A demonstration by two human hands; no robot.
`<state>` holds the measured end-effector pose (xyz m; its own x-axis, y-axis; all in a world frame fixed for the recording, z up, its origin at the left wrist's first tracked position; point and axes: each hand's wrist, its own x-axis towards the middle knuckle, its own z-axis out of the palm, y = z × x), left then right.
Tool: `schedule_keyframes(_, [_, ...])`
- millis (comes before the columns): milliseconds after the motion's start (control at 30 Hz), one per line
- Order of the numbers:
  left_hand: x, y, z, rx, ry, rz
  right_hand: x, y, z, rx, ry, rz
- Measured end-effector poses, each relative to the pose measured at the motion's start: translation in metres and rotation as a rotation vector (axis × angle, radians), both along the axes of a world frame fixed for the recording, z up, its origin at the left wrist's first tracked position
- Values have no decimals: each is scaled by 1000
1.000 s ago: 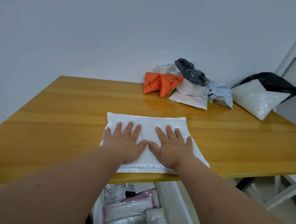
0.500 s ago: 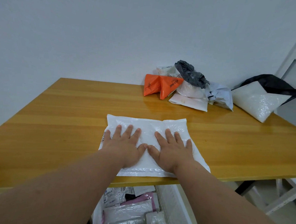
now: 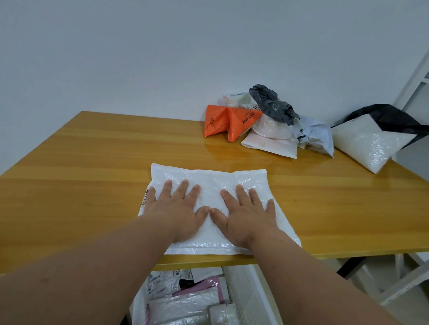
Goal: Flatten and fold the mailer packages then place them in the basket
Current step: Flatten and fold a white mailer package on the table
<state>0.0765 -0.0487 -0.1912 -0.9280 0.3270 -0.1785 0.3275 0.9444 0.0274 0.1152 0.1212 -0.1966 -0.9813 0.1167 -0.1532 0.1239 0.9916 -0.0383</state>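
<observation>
Left hand (image 3: 178, 210) and right hand (image 3: 245, 213) are pressing flat, fingers spread, thumbs nearly touching, on the white mailer (image 3: 207, 177) at the frame's center.

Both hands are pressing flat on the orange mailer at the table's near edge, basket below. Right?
Not quite. In the head view the left hand and right hand press flat on the white mailer; the orange mailer sits at the far edge. Basket is below.

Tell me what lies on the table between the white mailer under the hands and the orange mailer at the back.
Nothing: the head view shows only bare wooden table between the white mailer and the orange mailer.
</observation>
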Motion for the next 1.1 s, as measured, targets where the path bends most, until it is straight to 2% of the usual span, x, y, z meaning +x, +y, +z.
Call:
schedule_keyframes(233, [-3,-1,3,-15,-39,-5,0,0,5,-35,-27,-13])
schedule_keyframes(333, [-15,3,14,-48,-86,6,-10,1,25,-184,-53,-73])
schedule_keyframes(400, [-24,7,24,-46,-33,16,-20,5,41,-276,68,-150])
schedule_keyframes(467, [-28,10,28,-36,103,11,-26,7,45,-181,220,-137])
schedule_keyframes(567, [-34,13,20,-10,203,-47,-30,11,33,-48,184,-32])
schedule_keyframes(700, [-46,12,7,-9,40,-51,-36,24,18,-5,20,-47])
schedule_keyframes(800, [-50,11,2,0,-14,-17,-38,27,12,23,-48,-46])
schedule_keyframes(1100, [-47,12,-1,-21,-3,-5,-39,28,5,34,-32,-38])
